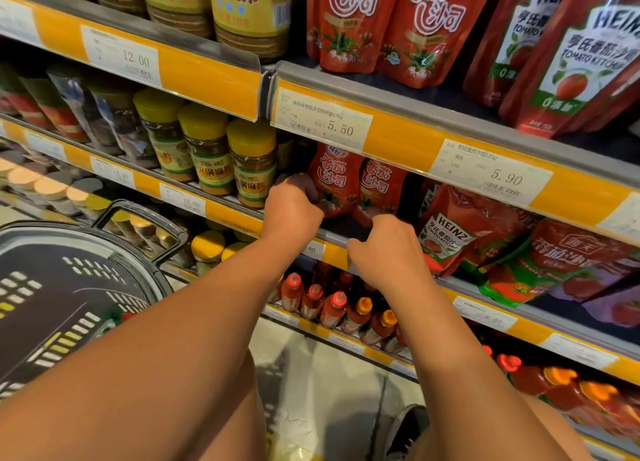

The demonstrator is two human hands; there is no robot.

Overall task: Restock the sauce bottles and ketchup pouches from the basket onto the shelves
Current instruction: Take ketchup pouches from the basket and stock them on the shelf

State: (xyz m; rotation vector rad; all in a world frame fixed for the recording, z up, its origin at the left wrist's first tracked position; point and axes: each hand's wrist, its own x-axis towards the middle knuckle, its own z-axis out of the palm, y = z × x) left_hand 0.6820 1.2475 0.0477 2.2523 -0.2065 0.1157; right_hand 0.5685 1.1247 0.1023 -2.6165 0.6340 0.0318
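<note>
I am looking down from a head camera at supermarket shelves, both bare arms stretched forward. My left hand (292, 206) is curled round the lower left edge of a red ketchup pouch (334, 180), fingers tucked behind it. This pouch stands upright on the middle shelf (332, 235), directly under the 5.50 price tag (322, 119). A second ketchup pouch (381, 186) stands touching it on the right. My right hand (384, 249) sits just below and to the right of the price tag, fingers curled at the foot of the second pouch; whether it pinches the pouch or only rests on the shelf edge, I cannot tell.

Further right of the price tag, Heinz pouches (446, 232) lean and slump. Left of it stand yellow-capped jars (207, 148). Well below it, red sauce bottles (332, 308) line a lower shelf. The dark basket (69, 287) sits far left and below; I cannot make out what it holds.

I judge these pouches light, soft and floppy, with slick film that slides easily. They likely tip unless the base is spread flat. I would hold them by the stiffer side seams or bottom corners, not squeeze the belly.
</note>
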